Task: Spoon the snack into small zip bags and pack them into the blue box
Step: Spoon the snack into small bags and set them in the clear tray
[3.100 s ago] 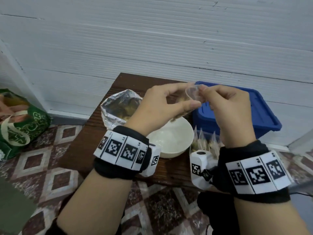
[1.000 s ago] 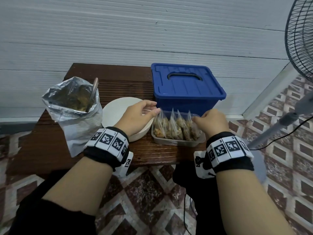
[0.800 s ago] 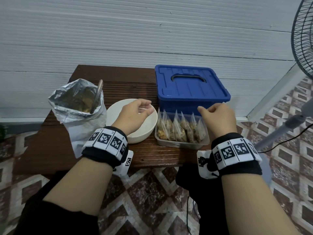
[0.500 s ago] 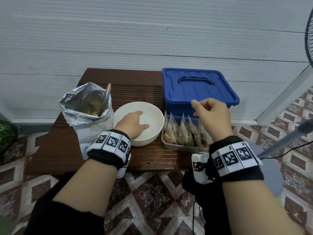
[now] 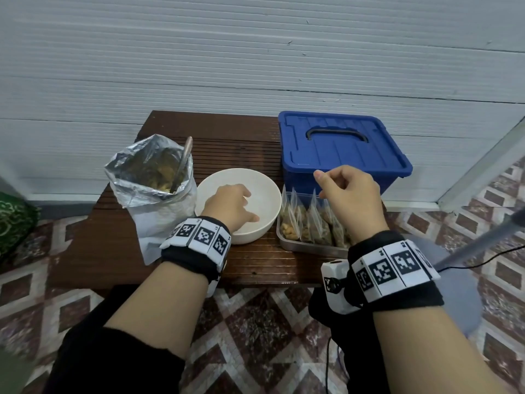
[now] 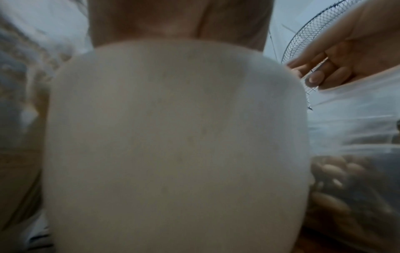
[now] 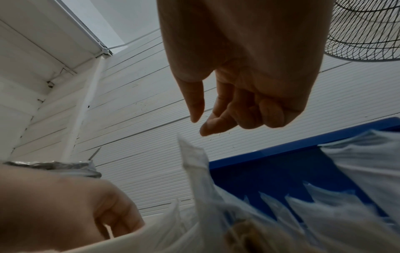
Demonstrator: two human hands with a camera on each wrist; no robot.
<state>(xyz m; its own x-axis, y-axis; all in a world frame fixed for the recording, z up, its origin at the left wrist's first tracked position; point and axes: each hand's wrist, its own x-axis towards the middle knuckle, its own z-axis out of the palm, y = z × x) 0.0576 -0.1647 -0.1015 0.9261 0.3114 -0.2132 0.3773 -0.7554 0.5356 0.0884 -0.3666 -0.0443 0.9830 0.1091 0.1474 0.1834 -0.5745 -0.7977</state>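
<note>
An open foil snack bag (image 5: 150, 177) with a spoon (image 5: 184, 156) standing in it sits at the table's left. My left hand (image 5: 241, 200) reaches into the white bowl (image 5: 265, 191), fingers pointing down; what they touch is hidden. The bowl's wall (image 6: 173, 137) fills the left wrist view. My right hand (image 5: 326, 182) hovers with loosely curled, empty fingers (image 7: 200, 125) above several filled zip bags (image 5: 309, 223) that stand in a clear tray (image 5: 306, 247). Behind the tray is the blue box (image 5: 338, 146), its lid on.
The brown slatted table (image 5: 255, 265) stands against a white panelled wall. A standing fan (image 7: 368, 30) and its pole (image 5: 483, 243) are to the right, a green bag (image 5: 14, 220) on the tiled floor to the left.
Both hands earlier pinched a small bag together. Since a second ago my left hand has moved from the tray's left end into the bowl, and my right hand has lifted off the bags.
</note>
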